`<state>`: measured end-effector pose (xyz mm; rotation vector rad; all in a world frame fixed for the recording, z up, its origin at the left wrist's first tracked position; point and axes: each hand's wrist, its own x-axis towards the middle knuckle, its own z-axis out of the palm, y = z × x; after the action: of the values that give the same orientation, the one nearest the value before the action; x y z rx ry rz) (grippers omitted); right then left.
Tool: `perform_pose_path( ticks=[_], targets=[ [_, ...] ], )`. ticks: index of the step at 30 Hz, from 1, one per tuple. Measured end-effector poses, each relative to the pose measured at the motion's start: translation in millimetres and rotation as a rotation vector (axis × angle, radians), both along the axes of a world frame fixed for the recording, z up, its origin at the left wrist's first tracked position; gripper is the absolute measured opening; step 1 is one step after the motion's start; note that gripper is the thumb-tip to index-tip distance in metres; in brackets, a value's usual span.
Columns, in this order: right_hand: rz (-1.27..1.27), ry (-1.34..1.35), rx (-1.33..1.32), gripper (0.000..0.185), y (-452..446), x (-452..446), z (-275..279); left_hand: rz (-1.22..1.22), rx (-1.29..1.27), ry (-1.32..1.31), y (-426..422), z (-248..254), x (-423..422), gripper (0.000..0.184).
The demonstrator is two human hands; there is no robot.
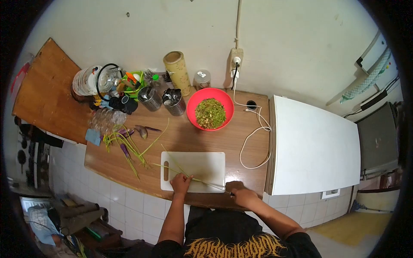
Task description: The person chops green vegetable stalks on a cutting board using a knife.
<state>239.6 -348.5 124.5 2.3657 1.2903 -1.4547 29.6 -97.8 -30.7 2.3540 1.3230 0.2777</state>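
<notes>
Worktop: we stood at its front edge, a brown wood-look worktop [172,137] against a pale wall.
White-topped unit: we had this broad unit [316,146] just beside the right end of the worktop.
Cutting board: we saw the white board [205,165] lying flat near the front edge, its handle slot towards the left.
Red bowl: behind the board, we saw a round bowl [189,112] holding chopped green pieces [211,114].
White cable: we saw it [241,148] loop across the worktop, right of the bowl and board.
Loose vegetables: left of the board, we saw a spread of long green stems [137,151] with purple pieces [124,149] among them.
Tall cylinder: we saw a patterned, open-topped one [177,73] upright by the wall, left of the bowl.
Left hand: our left hand [181,182] was narrowed over thin green stalks [195,179], holding them at the board's front left part.
Right hand: our right hand [243,198] was closed around the handle of a knife [220,188], just off the board's front right corner.
Knife blade: we held it low, pointing left over the board, near the stalks.
</notes>
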Motion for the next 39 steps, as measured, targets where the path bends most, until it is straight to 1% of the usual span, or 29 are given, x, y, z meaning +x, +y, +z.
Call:
perform_pose_path(
  ticks=[2,4,6,7,8,9,10,11,12,14,15,16,18,20,21,23,24,26,27,28,29,30,32,33,34,35,36,38,39],
  targets=[
    [-0.021,-0.009,0.035,0.038,-7.8,-4.6,-9.7,-0.009,-0.077,0.005,2.3,0.9,-0.6,0.046],
    [-0.035,-0.024,0.076,0.04,-17.8,-9.5,-15.5,0.002,-0.062,-0.004,2.3,3.2,1.3,0.046],
    [-0.089,-0.033,0.282,0.043,-28.8,-15.2,-19.1,0.021,-0.048,-0.013,0.1,3.2,2.9,0.045],
    [-0.088,-0.009,0.072,0.044,-27.5,-17.0,-27.5,0.082,-0.115,-0.04,-2.2,0.3,3.8,0.044],
    [-0.074,-0.014,0.076,0.044,-31.5,-20.7,-38.4,0.141,-0.181,-0.069,-5.1,-2.6,4.8,0.042],
    [-0.092,-0.039,0.197,0.043,-39.6,-27.2,-55.3,0.152,-0.177,-0.075,-10.4,-6.0,6.6,0.042],
    [-0.111,-0.062,0.32,0.042,-42.0,-30.3,-58.2,0.23,-0.199,-0.088,-17.4,-8.5,9.9,0.039],
    [-0.157,-0.009,0.185,0.04,-44.9,-32.9,-60.5,0.306,-0.221,-0.101,-22.3,-10.4,12.8,0.036],
    [-0.149,-0.014,0.192,0.04,-52.6,-36.0,-72.7,0.313,-0.215,-0.109,-24.4,-8.2,15.8,0.036],
    [-0.173,-0.023,0.451,0.041,-70.7,-41.0,-108.5,0.358,-0.323,-0.061,-26.3,-1.2,20.1,0.03],
    [-0.227,-0.006,0.428,0.037,-74.3,-43.0,-106.2,0.364,-0.317,-0.069,-25.1,-5.1,19.9,0.03],
    [-0.219,-0.009,0.435,0.037,-74.2,-40.3,-106.3,0.364,-0.319,-0.047,-23.8,-8.9,19.8,0.03],
    [-0.271,0.113,0.612,0.033,-79.6,-39.7,-109.3,0.365,-0.315,-0.032,-19.7,-17.5,15.8,0.029],
    [-0.308,0.096,0.635,0.031,-79.3,-38.9,-113.5,0.368,-0.457,-0.151,-11.4,-22.7,9.7,0.027],
    [-0.319,0.147,0.633,0.032,-76.4,-37.5,-109.8,0.369,-0.449,-0.155,-8.8,-13.1,10.5,0.027],
    [-0.332,0.2,0.636,0.033,-65.0,-35.6,-105.5,0.437,-0.728,-0.324,-6.4,4.5,6.1,0.029],
    [-0.328,0.197,0.671,0.033,-57.6,-35.7,-104.8,0.436,-0.722,-0.323,-6.3,11.3,3.6,0.029],
    [-0.324,0.2,0.709,0.033,-42.7,-39.5,-104.1,0.47,-0.914,-0.524,-7.3,23.1,-3.9,0.033],
    [-0.329,0.196,0.699,0.035,-33.4,-41.4,-106.9,0.471,-0.909,-0.523,-6.2,29.6,-8.2,0.033],
    [-0.332,0.191,0.69,0.037,-23.5,-44.4,-109.4,0.457,-0.965,-0.635,-4.3,36.2,-12.4,0.032],
    [-0.32,0.179,0.79,0.037,-12.5,-47.6,-111.8,0.44,-1.022,-0.75,-1.9,42.7,-15.9,0.031],
    [-0.317,0.177,0.795,0.037,-1.7,-51.7,-108.7,0.438,-1.018,-0.754,1.2,46.0,-18.5,0.031],
    [-0.481,0.363,0.689,0.034,29.0,-63.5,-86.7,0.429,-1.099,-0.918,8.5,51.3,-23.7,0.03],
    [-0.551,0.475,0.78,0.029,40.8,-71.9,-83.5,0.425,-1.098,-0.926,10.4,64.4,-24.7,0.03],
    [-0.545,0.468,0.786,0.029,52.8,-77.8,-73.3,0.447,-1.101,-0.952,10.5,86.9,-23.4,0.029],
    [-0.567,0.489,0.781,0.024,65.0,-83.5,-55.9,0.468,-1.105,-0.978,11.3,103.1,-24.0,0.028],
    [-0.591,0.509,0.775,0.02,77.5,-89.7,-44.2,0.46,-1.107,-0.986,14.3,107.0,-28.0,0.028],
    [-0.629,0.54,0.769,0.019,101.9,-101.8,-32.9,0.367,-1.195,-1.088,23.0,116.2,-35.2,0.026],
    [-0.651,0.562,0.834,0.019,116.0,-108.8,-24.7,0.344,-1.198,-1.078,28.9,120.1,-39.4,0.025]
  ],
)
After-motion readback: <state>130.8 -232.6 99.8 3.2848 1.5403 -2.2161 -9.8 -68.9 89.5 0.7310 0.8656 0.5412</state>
